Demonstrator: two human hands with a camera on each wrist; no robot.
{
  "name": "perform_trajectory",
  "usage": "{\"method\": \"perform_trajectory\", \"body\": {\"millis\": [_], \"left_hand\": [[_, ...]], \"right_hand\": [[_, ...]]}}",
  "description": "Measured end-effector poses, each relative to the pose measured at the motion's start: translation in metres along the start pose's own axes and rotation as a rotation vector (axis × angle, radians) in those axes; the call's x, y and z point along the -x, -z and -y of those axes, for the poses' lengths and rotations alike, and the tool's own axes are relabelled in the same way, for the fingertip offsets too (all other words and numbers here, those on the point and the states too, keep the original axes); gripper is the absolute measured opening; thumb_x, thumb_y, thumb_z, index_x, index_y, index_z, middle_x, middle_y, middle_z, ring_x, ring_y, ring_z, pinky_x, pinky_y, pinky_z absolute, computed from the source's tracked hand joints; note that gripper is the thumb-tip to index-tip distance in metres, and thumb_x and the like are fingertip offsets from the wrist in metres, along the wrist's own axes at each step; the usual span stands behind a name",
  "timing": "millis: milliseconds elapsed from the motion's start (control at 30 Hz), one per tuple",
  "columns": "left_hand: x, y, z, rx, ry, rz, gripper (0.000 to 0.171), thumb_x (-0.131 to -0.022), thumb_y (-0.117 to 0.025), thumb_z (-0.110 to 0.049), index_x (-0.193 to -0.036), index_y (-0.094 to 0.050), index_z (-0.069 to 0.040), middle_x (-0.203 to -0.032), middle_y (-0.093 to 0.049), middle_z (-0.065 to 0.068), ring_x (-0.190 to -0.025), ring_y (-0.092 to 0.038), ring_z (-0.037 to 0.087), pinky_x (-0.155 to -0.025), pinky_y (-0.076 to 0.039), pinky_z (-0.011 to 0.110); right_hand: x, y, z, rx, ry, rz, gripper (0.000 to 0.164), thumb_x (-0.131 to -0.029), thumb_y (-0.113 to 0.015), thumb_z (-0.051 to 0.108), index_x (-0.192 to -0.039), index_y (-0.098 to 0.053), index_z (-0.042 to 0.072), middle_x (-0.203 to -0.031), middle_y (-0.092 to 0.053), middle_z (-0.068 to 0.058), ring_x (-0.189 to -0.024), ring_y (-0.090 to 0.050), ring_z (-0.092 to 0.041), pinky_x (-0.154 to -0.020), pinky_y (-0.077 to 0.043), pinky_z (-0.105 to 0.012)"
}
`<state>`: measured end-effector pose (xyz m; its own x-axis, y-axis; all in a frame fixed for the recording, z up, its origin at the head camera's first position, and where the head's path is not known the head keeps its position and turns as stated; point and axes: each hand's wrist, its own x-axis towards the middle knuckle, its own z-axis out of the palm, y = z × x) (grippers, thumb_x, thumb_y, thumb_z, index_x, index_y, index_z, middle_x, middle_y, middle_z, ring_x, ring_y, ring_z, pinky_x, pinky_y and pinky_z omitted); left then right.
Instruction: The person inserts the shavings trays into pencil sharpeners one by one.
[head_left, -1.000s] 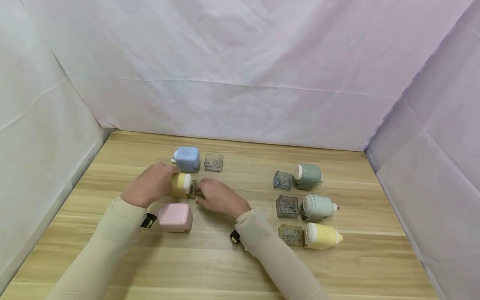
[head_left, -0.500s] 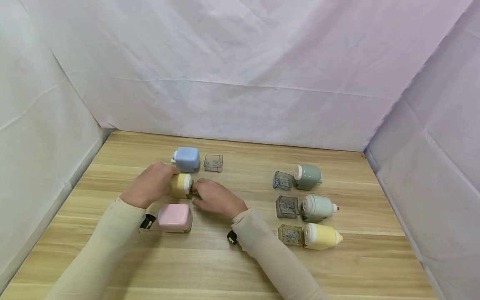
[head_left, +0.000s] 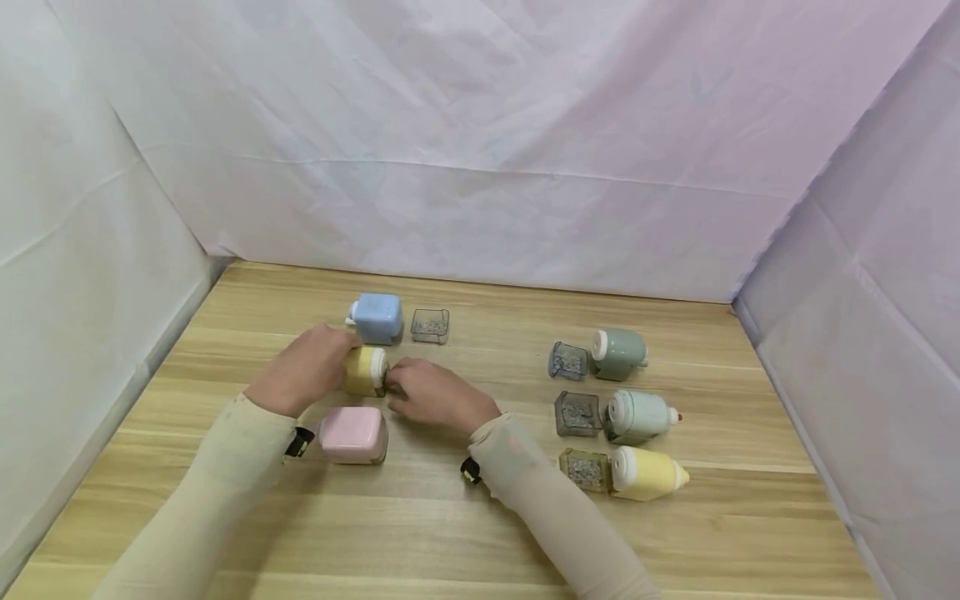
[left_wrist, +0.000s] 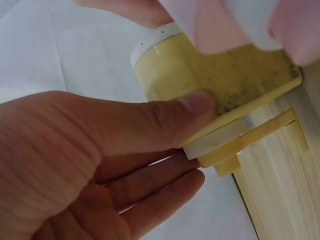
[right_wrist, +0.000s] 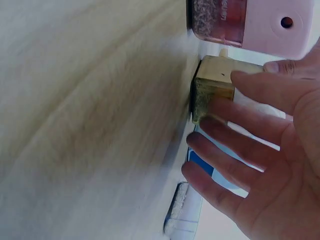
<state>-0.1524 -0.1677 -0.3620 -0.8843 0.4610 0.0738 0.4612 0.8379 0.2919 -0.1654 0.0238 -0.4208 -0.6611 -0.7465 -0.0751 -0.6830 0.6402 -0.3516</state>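
My left hand point(head_left: 303, 371) grips a yellow pencil sharpener point(head_left: 362, 372) with a white front ring. In the left wrist view its thumb lies across the smudged yellow body, above the yellow crank point(left_wrist: 265, 132). Fingers extended, my right hand point(head_left: 441, 396) touches the sharpener's front. The right wrist view shows the clear yellowish shavings drawer point(right_wrist: 204, 95) in the sharpener, with the index fingertip against it and the thumb beside it. Nearer me stands a pink pencil sharpener point(head_left: 352, 434), with shavings visible behind its clear drawer point(right_wrist: 205, 17).
Behind the yellow sharpener stands a blue pencil sharpener point(head_left: 377, 318), beside a loose drawer point(head_left: 431, 326) of shavings. At the right are green point(head_left: 619, 354), mint point(head_left: 639, 415) and yellow point(head_left: 647, 473) sharpeners, each with a detached drawer at its left. Cloth walls point(head_left: 480, 217) border the table.
My right hand has moved slightly left, and the drawer has slid into the yellow pencil sharpener. The left hand keeps its hold in the same place.
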Motion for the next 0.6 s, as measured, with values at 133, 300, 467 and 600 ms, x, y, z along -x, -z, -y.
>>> {"method": "perform_trajectory", "body": {"millis": [133, 300, 467, 600], "left_hand": [[0.0, 0.001, -0.001, 0.005, -0.009, 0.006, 0.023, -0.068, -0.063, 0.02, -0.084, -0.07, 0.006, -0.077, -0.071, 0.019, -0.066, -0.06, 0.024, -0.059, -0.057, 0.042], [-0.003, 0.007, 0.0, 0.029, -0.015, 0.098, 0.015, -0.072, -0.063, 0.012, -0.083, -0.067, 0.002, -0.073, -0.066, 0.013, -0.065, -0.055, 0.021, -0.058, -0.053, 0.038], [-0.012, 0.016, 0.006, 0.111, 0.018, 0.223, 0.016, -0.085, -0.069, -0.016, -0.091, -0.07, -0.001, -0.081, -0.07, 0.008, -0.065, -0.054, 0.016, -0.059, -0.049, 0.033], [-0.02, 0.023, 0.011, 0.113, 0.025, 0.251, 0.033, -0.091, -0.064, -0.027, -0.107, -0.07, 0.001, -0.104, -0.074, 0.014, -0.082, -0.063, 0.018, -0.073, -0.055, 0.041]], "right_hand": [[0.003, 0.005, -0.005, -0.048, 0.004, 0.032, 0.027, -0.092, -0.062, 0.023, -0.116, -0.07, 0.012, -0.114, -0.069, -0.004, -0.101, -0.059, -0.011, -0.093, -0.054, -0.03], [0.006, 0.019, -0.014, -0.087, -0.049, 0.04, 0.032, -0.094, -0.06, 0.023, -0.122, -0.067, 0.009, -0.124, -0.068, -0.006, -0.114, -0.057, -0.016, -0.102, -0.051, -0.035], [0.006, 0.038, -0.025, -0.098, -0.12, 0.033, 0.037, -0.096, -0.057, 0.026, -0.127, -0.063, 0.007, -0.132, -0.064, -0.005, -0.124, -0.052, -0.019, -0.108, -0.046, -0.039], [0.006, 0.055, -0.032, -0.115, -0.15, 0.028, 0.039, -0.095, -0.057, 0.026, -0.129, -0.061, 0.007, -0.136, -0.061, -0.005, -0.127, -0.05, -0.019, -0.11, -0.044, -0.039]]}}
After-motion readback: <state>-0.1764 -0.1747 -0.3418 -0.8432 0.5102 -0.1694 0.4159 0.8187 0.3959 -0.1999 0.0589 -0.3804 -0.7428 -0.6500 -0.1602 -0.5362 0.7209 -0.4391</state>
